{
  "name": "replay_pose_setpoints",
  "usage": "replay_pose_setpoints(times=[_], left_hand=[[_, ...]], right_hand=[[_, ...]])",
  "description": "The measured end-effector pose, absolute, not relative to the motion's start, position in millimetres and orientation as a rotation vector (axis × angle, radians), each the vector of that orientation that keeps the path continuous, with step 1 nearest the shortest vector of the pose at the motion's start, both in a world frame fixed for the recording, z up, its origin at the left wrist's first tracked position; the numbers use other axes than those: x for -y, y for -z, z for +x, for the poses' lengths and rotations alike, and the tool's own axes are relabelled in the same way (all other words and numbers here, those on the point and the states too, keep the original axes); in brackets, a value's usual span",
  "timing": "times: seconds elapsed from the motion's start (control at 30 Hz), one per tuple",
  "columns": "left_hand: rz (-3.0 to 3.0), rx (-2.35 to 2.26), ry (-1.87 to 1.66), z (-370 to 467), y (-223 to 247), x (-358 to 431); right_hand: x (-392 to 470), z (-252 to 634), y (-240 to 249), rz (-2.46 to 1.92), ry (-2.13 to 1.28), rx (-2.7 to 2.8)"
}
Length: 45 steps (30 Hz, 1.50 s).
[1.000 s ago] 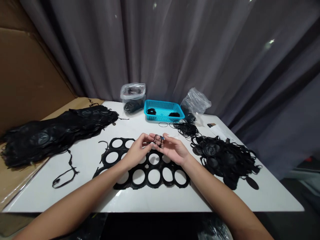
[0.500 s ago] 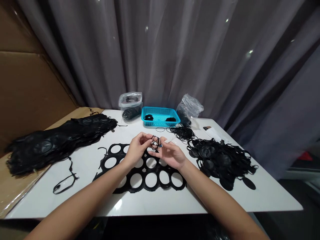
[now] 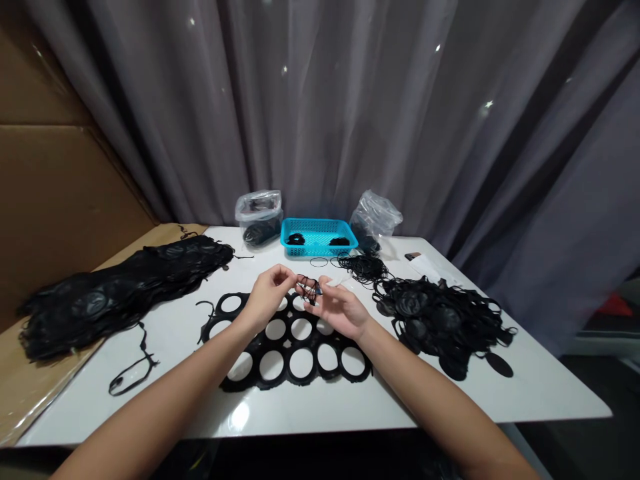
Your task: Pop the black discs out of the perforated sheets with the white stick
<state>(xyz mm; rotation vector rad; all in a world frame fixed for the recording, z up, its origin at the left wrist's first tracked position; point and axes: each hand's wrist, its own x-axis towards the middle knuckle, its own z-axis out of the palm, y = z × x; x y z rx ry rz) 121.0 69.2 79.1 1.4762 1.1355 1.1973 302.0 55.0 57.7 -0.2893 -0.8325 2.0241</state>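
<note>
Thin black rubber rings (image 3: 307, 287) are stretched loosely between my two hands above the table. My left hand (image 3: 273, 288) pinches them at their left side with thumb and fingertips. Bent fingers of my right hand (image 3: 343, 311) hold the other side, with the thumb closed over. A slim white piece (image 3: 341, 281) sticks out by the right thumb, with a small blue spot near its tip; I cannot make out what it is. Below the hands lies a black rubber sheet (image 3: 287, 352) with rows of round holes, partly hidden by my left forearm.
A blue basket (image 3: 319, 252) holds two black bundles, between a clear tub (image 3: 259, 217) and a plastic bag (image 3: 375, 217). Thin rings (image 3: 366, 268) lie before it. Black scraps and discs (image 3: 445, 323) cover the right; stacked black sheets (image 3: 125, 283) lie left.
My left hand has drawn slightly left, so the rings now stretch out between the hands. The right hand has barely moved. The view has shifted a little.
</note>
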Motion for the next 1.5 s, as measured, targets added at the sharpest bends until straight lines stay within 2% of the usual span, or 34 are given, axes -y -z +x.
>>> replay_pose_setpoints(times=[0.27, 0.47, 0.6, 0.8, 0.9, 1.27, 1.43, 1.5], left_hand=[[1.416, -1.241, -1.093, 119.9, -66.1, -70.9], [1.662, -1.293, -0.926, 112.7, -43.5, -71.1], [1.949, -1.292, -0.829, 101.5, -29.7, -50.2], [2.466, -1.317, -0.572, 91.0, -5.3, -18.5], [2.648, -1.355, -0.462, 89.8, 2.1, -16.5], [2.642, -1.396, -0.415, 94.1, -0.9, -15.8], [2.630, -1.403, -0.459, 93.1, 3.1, -15.9], [2.628, -1.387, -0.475, 92.5, 5.6, -16.6]], right_hand=[[-57.6, 302.0, -54.0, -0.294, -2.029, 0.675], [-70.0, 309.0, -51.4, -0.428, -1.991, 0.625], [-86.9, 308.9, -39.9, -0.809, -1.701, 0.855], [-85.1, 301.7, -15.2, -1.191, -1.240, 1.716], [-80.2, 299.0, -10.8, -1.227, -1.134, 1.856], [-78.8, 299.8, -10.1, -1.224, -1.023, 1.961], [-80.8, 298.6, -4.2, -0.940, -0.611, 2.351], [-96.5, 302.8, -7.6, -1.023, -0.426, 2.392]])
